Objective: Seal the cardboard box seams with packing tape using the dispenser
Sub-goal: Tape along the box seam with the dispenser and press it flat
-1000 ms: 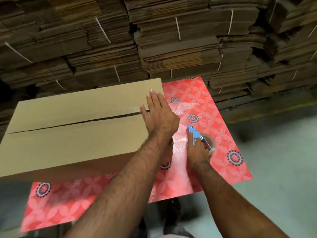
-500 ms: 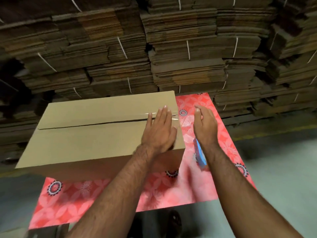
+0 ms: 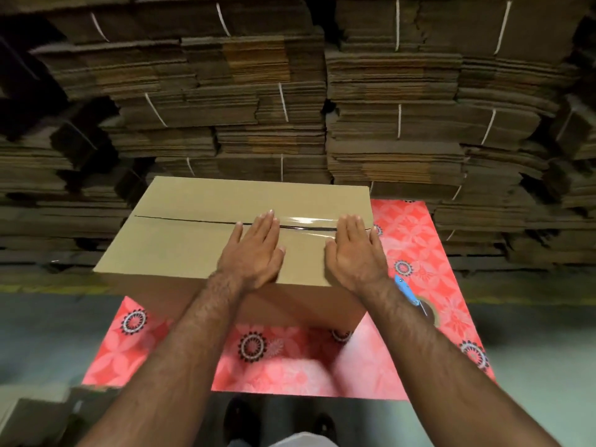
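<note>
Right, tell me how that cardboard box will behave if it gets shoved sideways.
The cardboard box would probably slide easily on the glossy red mat. Its centre seam is only partly taped, so the flaps may flex.

Flattened-carton stacks (image 3: 290, 124) wall the box's (image 3: 193, 246) far side; left top bare

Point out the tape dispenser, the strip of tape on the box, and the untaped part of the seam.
tape dispenser (image 3: 407, 292): head view, blue handle.
strip of tape (image 3: 308, 223): head view, glossy middle.
untaped seam (image 3: 180, 219): head view, dark gap.

Warehouse: bundled flattened cartons (image 3: 277, 101) stacked high
</note>
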`<action>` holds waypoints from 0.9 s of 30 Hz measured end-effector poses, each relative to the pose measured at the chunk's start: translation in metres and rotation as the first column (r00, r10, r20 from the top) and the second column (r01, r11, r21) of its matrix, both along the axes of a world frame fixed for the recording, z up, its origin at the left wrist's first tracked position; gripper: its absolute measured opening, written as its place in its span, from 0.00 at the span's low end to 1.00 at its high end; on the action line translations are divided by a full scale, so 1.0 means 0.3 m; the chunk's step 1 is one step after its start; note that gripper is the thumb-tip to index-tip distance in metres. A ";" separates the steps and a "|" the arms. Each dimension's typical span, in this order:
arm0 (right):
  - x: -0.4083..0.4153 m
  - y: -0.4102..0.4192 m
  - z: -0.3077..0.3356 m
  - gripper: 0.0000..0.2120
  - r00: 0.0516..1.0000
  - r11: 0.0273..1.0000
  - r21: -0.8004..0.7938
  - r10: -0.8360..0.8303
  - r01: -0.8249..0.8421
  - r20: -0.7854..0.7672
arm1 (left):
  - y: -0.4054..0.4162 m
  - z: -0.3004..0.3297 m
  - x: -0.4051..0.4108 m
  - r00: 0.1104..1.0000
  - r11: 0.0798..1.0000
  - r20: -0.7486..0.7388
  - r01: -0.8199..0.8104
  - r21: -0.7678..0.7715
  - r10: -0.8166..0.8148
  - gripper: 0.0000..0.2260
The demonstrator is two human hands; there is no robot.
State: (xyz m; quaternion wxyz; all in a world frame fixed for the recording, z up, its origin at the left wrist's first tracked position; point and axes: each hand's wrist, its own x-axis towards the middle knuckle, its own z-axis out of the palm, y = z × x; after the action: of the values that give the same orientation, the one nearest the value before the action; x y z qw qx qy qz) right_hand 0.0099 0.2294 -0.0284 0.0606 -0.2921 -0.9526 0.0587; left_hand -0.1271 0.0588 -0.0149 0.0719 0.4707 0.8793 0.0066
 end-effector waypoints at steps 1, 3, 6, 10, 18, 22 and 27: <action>-0.012 -0.017 -0.002 0.36 1.000 1.000 0.008 -0.008 0.008 0.008 | 0.013 -0.002 0.012 0.998 0.998 -0.009 0.055 0.011 -0.055 0.31; -0.034 -0.048 -0.012 0.33 1.000 1.000 -0.005 0.000 0.001 0.031 | 0.047 -0.017 0.035 0.991 0.991 -0.012 0.134 0.016 -0.133 0.35; -0.024 -0.042 -0.020 0.33 0.994 0.994 -0.026 -0.105 0.105 0.020 | 0.081 -0.037 0.033 0.991 0.991 -0.001 0.134 0.018 -0.134 0.38; 0.026 0.043 0.017 0.30 0.914 0.863 -0.318 -0.403 0.391 0.030 | 0.078 -0.044 0.017 0.988 0.988 0.012 0.152 0.028 -0.152 0.35; 0.051 0.092 0.018 0.28 0.899 0.799 -0.440 -0.435 0.410 0.048 | 0.078 -0.040 -0.001 0.981 0.981 0.040 0.189 0.045 -0.191 0.32; -0.046 -0.038 0.037 0.33 0.965 0.968 -0.043 -0.251 0.249 -0.071 | 0.085 -0.032 -0.027 0.978 0.977 0.035 0.204 0.059 -0.206 0.29; -0.102 -0.146 0.021 0.43 0.994 0.997 -0.060 0.053 -0.047 0.098 | 0.014 -0.037 -0.083 0.980 0.978 0.014 0.198 0.058 -0.199 0.32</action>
State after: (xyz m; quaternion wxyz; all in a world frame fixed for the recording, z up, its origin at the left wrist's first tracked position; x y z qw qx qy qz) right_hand -0.0206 0.1856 -0.0222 0.0032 -0.2724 -0.9594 0.0731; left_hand -0.1519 0.0630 -0.0261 0.0677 0.5579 0.8266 0.0286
